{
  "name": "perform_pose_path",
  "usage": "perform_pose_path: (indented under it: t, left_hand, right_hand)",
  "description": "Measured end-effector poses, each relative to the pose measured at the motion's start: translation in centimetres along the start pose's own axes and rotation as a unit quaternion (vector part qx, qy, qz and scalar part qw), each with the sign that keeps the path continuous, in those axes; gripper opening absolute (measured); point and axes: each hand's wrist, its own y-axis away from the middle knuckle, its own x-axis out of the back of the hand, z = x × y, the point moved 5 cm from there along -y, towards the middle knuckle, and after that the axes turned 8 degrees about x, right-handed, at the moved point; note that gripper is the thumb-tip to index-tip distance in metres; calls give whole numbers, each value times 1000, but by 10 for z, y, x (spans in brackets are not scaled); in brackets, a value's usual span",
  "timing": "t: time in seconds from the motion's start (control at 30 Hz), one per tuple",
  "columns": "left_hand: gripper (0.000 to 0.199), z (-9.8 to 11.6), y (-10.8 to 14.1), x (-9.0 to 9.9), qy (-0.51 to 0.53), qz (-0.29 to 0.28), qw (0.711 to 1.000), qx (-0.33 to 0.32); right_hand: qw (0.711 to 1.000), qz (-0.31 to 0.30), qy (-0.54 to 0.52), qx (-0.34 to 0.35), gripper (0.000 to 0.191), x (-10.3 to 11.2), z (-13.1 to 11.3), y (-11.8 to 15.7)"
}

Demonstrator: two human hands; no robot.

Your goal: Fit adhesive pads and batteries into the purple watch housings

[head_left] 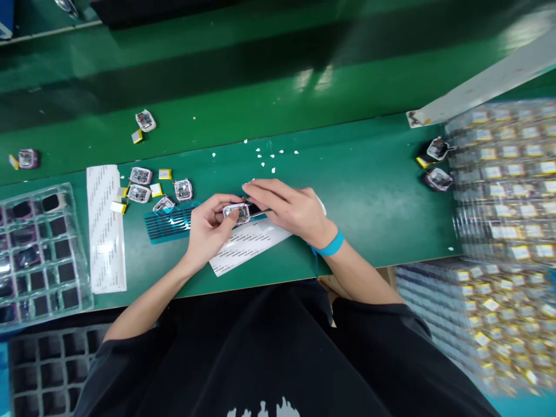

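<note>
Holding an open casing (240, 214), white-rimmed with circuitry showing, in my left hand (211, 229), thumb on its front edge and fingers curled behind. Position: above the bench (373, 191), left of its middle, nearer the front edge than the right end.

Right hand (293, 205): fingers stretched out together toward the casing, over a dark piece (255, 209) just beside it. Cannot tell whether they pinch it; thumb hidden. Blue wristband (330, 243) on this wrist.

Below both hands: a white printed strip (247, 249), lying aslant near the front edge. Left of it, a teal slotted sheet (168, 225), partly under my left hand.

Farther left: a cluster of similar open units (139, 193) with yellow-edged cells (165, 174) beside them, then a second printed strip (105, 231) running from the front edge toward the back. Clear compartment tray (79, 240) at the bench's left end; dark tray (38, 370) below the front edge.

Small white flecks (273, 170) scattered behind my hands. Toward the right end: two more units (438, 179), close together, next to stacked clear trays (467, 223); contents blurred.
</note>
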Motion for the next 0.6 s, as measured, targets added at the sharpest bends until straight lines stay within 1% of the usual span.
perform_pose_path:
  t: [0.1, 0.2, 0.3, 0.37, 0.5, 0.6]
  left_hand:
    - [17, 1, 0, -1, -13, -6, 1000, -14]
    - [18, 0, 0, 0, -41, 20, 998, -32]
    - [18, -2, -1, 1, -63, 40, 996, -43]
    - [18, -3, -1, 0, -73, 41, 995, -47]
    - [17, -2, 0, -1, -83, 33, 995, -51]
    - [16, -2, 3, -1, -92, 44, 993, -52]
  right_hand:
    - [998, 11, 1, 57, 36, 4, -2, 0]
    - [997, 22, 2, 79, 36, 7, -2, 1]
    - [997, 4, -14, 77, 32, 5, -3, 3]
    - [997, -17, -32, 73, 30, 1, -5, 4]
    - [996, -47, -44, 60, 33, -7, -10, 6]
    - [995, -54, -68, 49, 36, -9, -11, 7]
